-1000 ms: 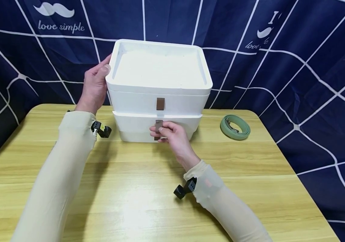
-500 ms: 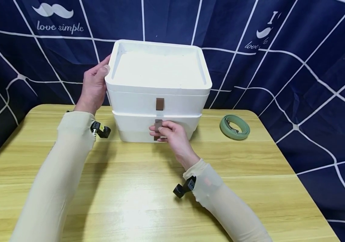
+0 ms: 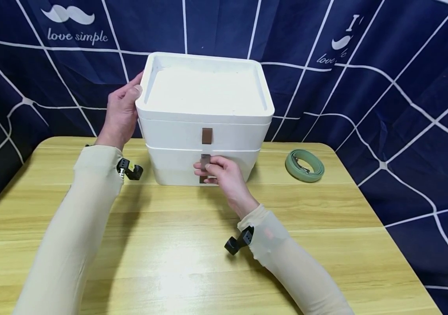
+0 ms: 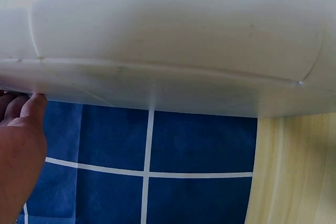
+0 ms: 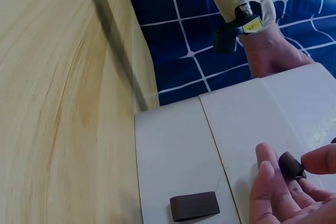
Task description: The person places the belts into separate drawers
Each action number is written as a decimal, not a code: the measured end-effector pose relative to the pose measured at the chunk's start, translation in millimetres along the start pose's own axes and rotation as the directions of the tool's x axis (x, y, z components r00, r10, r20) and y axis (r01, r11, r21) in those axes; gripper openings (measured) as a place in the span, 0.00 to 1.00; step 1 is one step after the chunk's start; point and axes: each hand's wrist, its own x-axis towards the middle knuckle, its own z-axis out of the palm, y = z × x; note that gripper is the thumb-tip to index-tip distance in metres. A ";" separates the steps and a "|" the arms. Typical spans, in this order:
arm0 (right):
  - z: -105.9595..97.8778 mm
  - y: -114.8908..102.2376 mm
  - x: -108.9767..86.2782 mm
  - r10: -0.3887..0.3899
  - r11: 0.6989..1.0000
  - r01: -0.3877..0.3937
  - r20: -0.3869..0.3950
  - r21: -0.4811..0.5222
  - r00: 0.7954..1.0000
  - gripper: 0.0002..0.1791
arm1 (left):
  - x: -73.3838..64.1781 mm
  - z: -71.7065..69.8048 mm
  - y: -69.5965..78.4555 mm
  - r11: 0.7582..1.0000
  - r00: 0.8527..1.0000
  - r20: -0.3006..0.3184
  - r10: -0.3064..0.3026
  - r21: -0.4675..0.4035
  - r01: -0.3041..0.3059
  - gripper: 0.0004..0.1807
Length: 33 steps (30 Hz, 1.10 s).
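Right hand (image 3: pixel 227 177) is pinching the middle brown tab (image 3: pixel 205 161) of a white box unit (image 3: pixel 208 94); left hand (image 3: pixel 120 113) is steadying its side.
Unit is standing upright at the far part of the bench (image 3: pixel 168 262), ahead of the person. Right thumb and fingers are closing on the tab from both faces; no gap left there. Left hand is not wrapping round anything: fingers are lying extended along the left wall near the top, thumb touching just under the rim. Upper brown tab (image 3: pixel 206 136) is hanging above the pinched one, lower brown tab (image 3: pixel 203 180) below it, partly hidden by fingers. Coiled green strap (image 3: pixel 306 176) is lying well apart, to the right. Navy curtain (image 3: pixel 220 26) with white lines is hanging behind.
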 end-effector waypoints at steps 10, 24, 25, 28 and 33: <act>-1.1 -1.4 1.5 -0.001 1.000 0.001 0.008 -0.025 1.000 0.13 | 0.1 0.6 0.0 1.000 1.000 -0.003 0.004 -0.010 -0.004 0.24; -13.2 7.4 -0.6 0.041 0.985 -0.043 -0.016 -0.167 0.999 0.14 | 0.6 -0.6 -2.6 0.999 1.000 0.015 0.026 -0.021 -0.025 0.24; -14.9 8.7 -1.2 0.055 0.979 -0.059 -0.026 -0.196 0.998 0.15 | 0.6 -0.6 -2.4 0.999 1.000 0.014 0.027 -0.026 -0.026 0.24; -19.4 12.4 -2.7 0.108 0.958 -0.116 -0.048 -0.261 0.993 0.16 | 0.9 -0.5 -2.0 0.999 1.000 0.011 0.026 -0.023 -0.026 0.24; -24.7 18.7 -2.7 0.174 0.940 -0.176 -0.031 -0.291 0.984 0.15 | 1.0 -0.5 -0.8 0.999 1.000 0.011 0.024 -0.023 -0.024 0.24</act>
